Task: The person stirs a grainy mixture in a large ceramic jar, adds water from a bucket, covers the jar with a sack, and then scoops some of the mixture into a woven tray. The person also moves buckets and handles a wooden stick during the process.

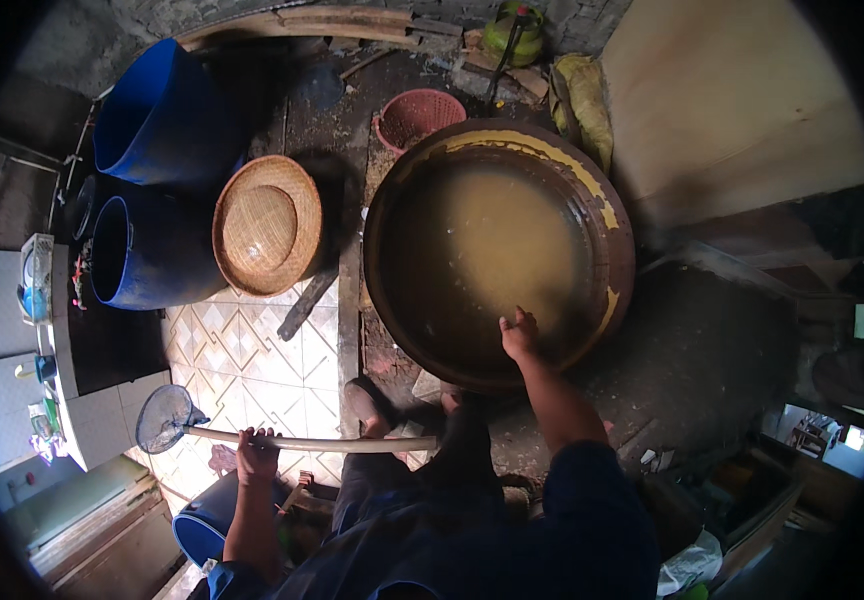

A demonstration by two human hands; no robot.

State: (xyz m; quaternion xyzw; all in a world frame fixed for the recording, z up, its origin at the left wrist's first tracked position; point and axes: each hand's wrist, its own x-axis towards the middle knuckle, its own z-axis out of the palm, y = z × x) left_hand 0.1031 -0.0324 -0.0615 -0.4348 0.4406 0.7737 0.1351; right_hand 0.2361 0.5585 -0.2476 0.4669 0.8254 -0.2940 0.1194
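Observation:
My left hand (258, 456) is closed around the pale pole handle of a long-handled net (312, 443). The round, dark mesh head (165, 419) of this net hangs off to the left, above the tiled floor. Before me stands a large round vat (382, 330) with a brown rim, yellow residue along its far edge and cloudy yellowish liquid (512, 235) inside. Over the near part of the liquid reaches my right hand (519, 335), holding nothing I can see, thumb and fingers apart. Whether its fingertips touch the liquid I cannot make out.
Left of the vat are a woven bamboo hat (262, 228) and two blue barrels (167, 255). A red plastic basket (420, 115) sits beyond the vat, near a green gas cylinder (514, 38). Another blue container (197, 535) stands by my left forearm. A wood piece (307, 303) lies on the tiles.

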